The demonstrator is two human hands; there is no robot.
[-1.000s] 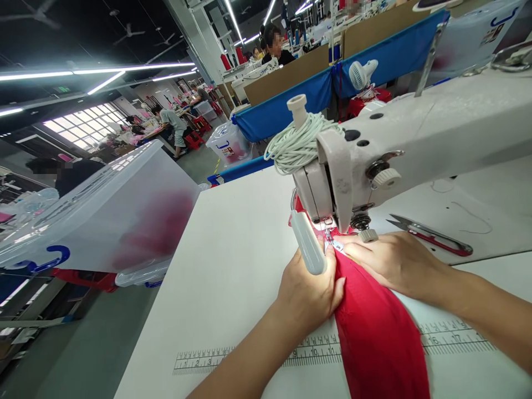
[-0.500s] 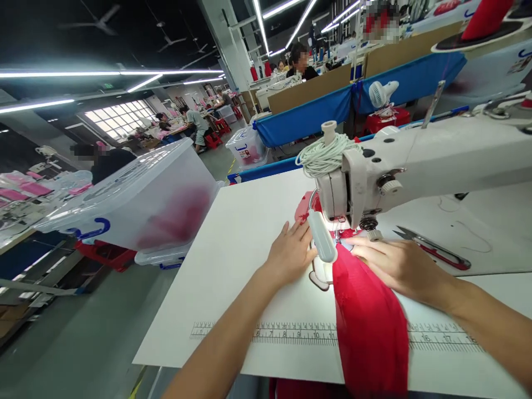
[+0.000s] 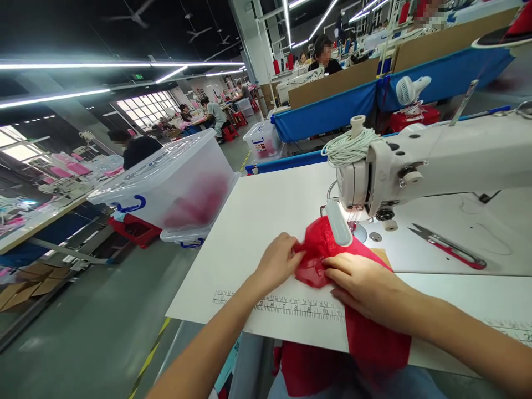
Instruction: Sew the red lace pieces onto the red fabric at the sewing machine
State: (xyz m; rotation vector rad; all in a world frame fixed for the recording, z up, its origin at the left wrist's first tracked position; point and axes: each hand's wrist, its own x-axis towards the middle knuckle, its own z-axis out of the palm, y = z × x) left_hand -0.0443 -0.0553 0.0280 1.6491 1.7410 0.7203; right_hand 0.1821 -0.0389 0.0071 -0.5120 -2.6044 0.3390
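Head view, now. Left hand (image 3: 279,259): thumb and fingers closing together, clamped on the left edge of the cloth. Right hand (image 3: 366,285): lying over the cloth, fingers bending onto a fold; whether it is gripping or only pressing, one cannot tell. Cloth (image 3: 318,238): one piece, red, bunching between the two hands on the desk (image 3: 253,221), its upper part lying just beside the needle end of the machine, its lower part passing under the right hand and hanging over the front edge. Machine (image 3: 457,158): white, its arm reaching in from the right. Cord (image 3: 349,147): pale green, coiling around a post on the machine's head. Lamp (image 3: 339,224): oblong, pale, hanging in front of part of the cloth. Snips (image 3: 449,248): red and dark, lying on the desk below the machine's arm, apart from both hands. Ruler (image 3: 291,306): printed scale, running along the front of the desk, partly covered by the left forearm and the cloth. Box (image 3: 195,197): clear, blue-handled, standing beyond the desk's left edge, reddish contents showing through. Fan (image 3: 411,90): small, white, standing behind the machine. Co-worker (image 3: 141,152): dark top, sitting behind the box.
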